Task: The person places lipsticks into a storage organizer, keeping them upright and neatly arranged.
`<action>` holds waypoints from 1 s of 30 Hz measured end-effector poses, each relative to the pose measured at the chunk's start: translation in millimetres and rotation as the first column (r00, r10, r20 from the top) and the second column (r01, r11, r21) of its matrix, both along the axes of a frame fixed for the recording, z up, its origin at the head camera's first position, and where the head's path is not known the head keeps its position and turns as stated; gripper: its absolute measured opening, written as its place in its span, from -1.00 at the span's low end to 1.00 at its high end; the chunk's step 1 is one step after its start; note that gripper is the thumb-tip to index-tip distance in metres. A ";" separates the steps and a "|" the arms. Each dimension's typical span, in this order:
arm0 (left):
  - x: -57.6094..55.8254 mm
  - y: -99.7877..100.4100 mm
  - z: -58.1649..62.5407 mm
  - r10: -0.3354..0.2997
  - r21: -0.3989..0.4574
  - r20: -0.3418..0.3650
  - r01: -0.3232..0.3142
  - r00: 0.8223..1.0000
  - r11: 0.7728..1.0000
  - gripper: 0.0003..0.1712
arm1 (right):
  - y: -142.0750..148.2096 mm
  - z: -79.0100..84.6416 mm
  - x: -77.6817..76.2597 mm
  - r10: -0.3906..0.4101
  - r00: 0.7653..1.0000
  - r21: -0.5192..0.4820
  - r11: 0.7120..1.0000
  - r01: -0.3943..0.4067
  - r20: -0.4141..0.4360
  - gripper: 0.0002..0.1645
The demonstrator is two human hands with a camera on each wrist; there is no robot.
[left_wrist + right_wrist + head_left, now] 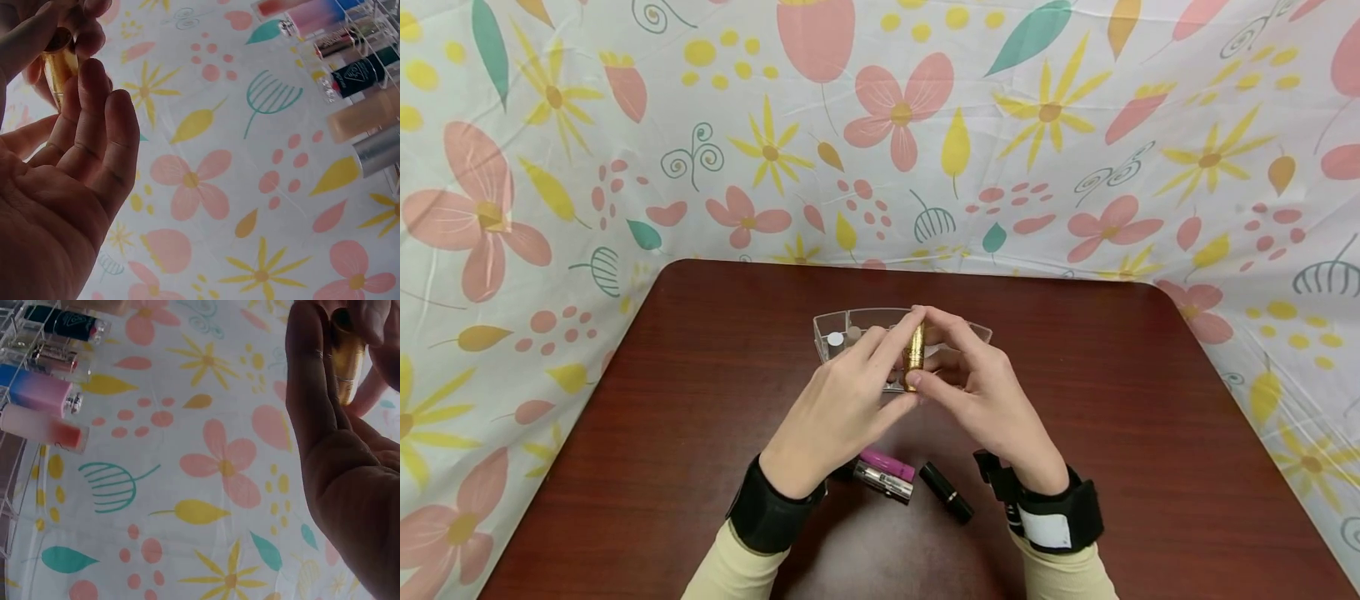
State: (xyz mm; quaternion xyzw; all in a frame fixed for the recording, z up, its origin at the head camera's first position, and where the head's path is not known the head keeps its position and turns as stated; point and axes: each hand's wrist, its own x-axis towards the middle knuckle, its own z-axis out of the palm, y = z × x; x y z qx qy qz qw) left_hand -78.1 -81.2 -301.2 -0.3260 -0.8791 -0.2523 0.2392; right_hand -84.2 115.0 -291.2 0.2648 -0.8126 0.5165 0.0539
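A shiny gold lipstick tube [914,358] stands nearly upright between both hands, above the middle of the table. My left hand [842,408] pinches it from the left, fingertips meeting the right hand's at its top. From the other side my right hand [988,385] grips it, thumb against its lower end. In the left wrist view the gold tube [61,72] shows a dark end. Behind the hands sits a clear acrylic organizer [829,322], partly covered by them, with lip gloss tubes such as a dark green one [364,76] and a pink-and-blue one [39,390].
On the brown table [700,400], below the hands, lie a magenta tube [887,463], a silver tube [883,482] and a black lipstick tube [946,492]. A flowered cloth [895,200] hangs behind the table and along its sides.
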 end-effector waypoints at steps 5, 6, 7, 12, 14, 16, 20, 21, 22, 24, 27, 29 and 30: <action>-6.5 -2.0 -7.1 0.058 -0.076 -0.021 -0.059 0.998 0.995 0.02 | -4.4 -4.9 -5.4 -0.006 0.996 0.043 0.999 0.003 0.087 -0.18; -7.9 -2.1 -8.9 0.067 -0.090 -0.026 -0.070 0.997 0.993 0.02 | -4.6 -7.2 -7.3 -0.006 0.996 0.049 0.999 0.002 0.092 -0.19; -9.3 -2.1 -10.8 0.074 -0.103 -0.030 -0.077 0.997 0.992 0.01 | -4.6 -9.4 -9.1 -0.008 0.995 0.056 0.998 0.003 0.096 -0.19; -13.6 -1.9 -16.9 0.095 -0.134 -0.040 -0.100 0.995 0.986 0.01 | -4.8 -15.0 -14.4 -0.013 0.994 0.079 0.997 0.004 0.109 -0.21; -14.2 -2.0 -17.4 0.097 -0.136 -0.041 -0.101 0.994 0.985 0.01 | -5.3 -14.7 -14.8 -0.015 0.994 0.085 0.996 0.006 0.111 -0.20; -14.8 -2.0 -17.8 0.098 -0.135 -0.043 -0.103 0.994 0.986 0.01 | -5.7 -14.8 -15.0 -0.012 0.994 0.083 0.997 0.003 0.110 -0.20; -16.7 -1.8 -19.3 0.096 -0.133 -0.044 -0.101 0.994 0.986 0.02 | -5.3 -16.2 -15.8 -0.004 0.994 0.077 0.997 -0.004 0.106 -0.19; -17.4 -1.9 -20.1 0.094 -0.131 -0.040 -0.098 0.995 0.986 0.03 | -4.7 -17.2 -16.6 -0.004 0.995 0.083 0.997 -0.004 0.098 -0.20; -18.6 -2.2 -21.3 0.090 -0.132 -0.032 -0.094 0.995 0.987 0.04 | -3.9 -18.4 -17.8 -0.007 0.996 0.092 0.996 -0.001 0.086 -0.20; -22.1 -3.4 -24.8 0.091 -0.134 -0.024 -0.093 0.996 0.987 0.00 | -1.0 -22.5 -21.8 -0.026 0.998 0.118 0.993 0.019 0.055 -0.22; -30.3 -7.3 -33.4 0.111 -0.131 -0.008 -0.112 0.994 0.985 -0.11 | 4.9 -30.2 -29.8 -0.083 0.996 0.148 0.986 0.080 0.013 -0.25; -36.6 -11.4 -40.7 0.148 -0.133 0.013 -0.145 0.989 0.980 -0.18 | 10.3 -36.0 -35.5 -0.128 0.992 0.138 0.982 0.126 0.008 -0.28; -39.6 -13.7 -44.8 0.170 -0.134 0.033 -0.164 0.985 0.977 -0.19 | 13.1 -38.6 -38.2 -0.147 0.989 0.122 0.982 0.145 0.010 -0.30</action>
